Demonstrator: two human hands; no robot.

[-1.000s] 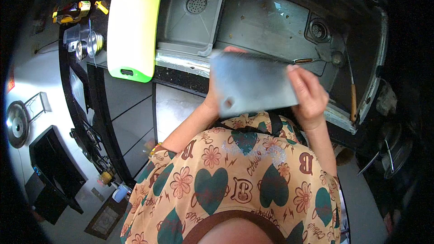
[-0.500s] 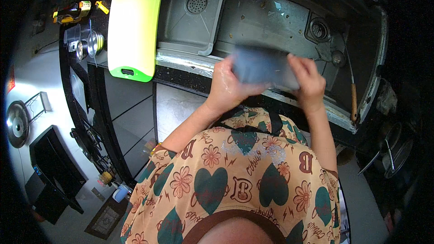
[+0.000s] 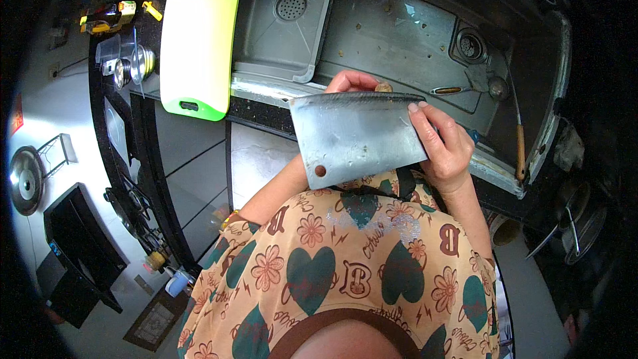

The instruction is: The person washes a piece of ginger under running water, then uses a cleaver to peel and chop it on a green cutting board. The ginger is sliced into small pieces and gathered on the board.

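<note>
A broad cleaver (image 3: 359,134) with a wet grey blade and a rusty round hole near one corner is held in front of my chest. My right hand (image 3: 444,146) grips it at its right end, thumb and fingertips on the blade; the handle is hidden. Behind the blade is my left hand (image 3: 351,81), its fingers curled and its palm hidden. At those fingertips, a small brown lump (image 3: 383,87) shows above the blade's upper edge. I cannot tell its kind.
Beyond my hands lies a dark double sink (image 3: 379,33). Its right basin holds a ladle (image 3: 497,86), a wooden-handled utensil (image 3: 520,139) and a flat spatula (image 3: 452,90). A green-edged cutting board (image 3: 198,40) covers the counter at left, beside metal bowls (image 3: 141,63).
The cleaver, blurred before, has turned its broad face up and come lower toward me. My left hand has gone behind the blade, and the brown lump and spatula have come into sight.
</note>
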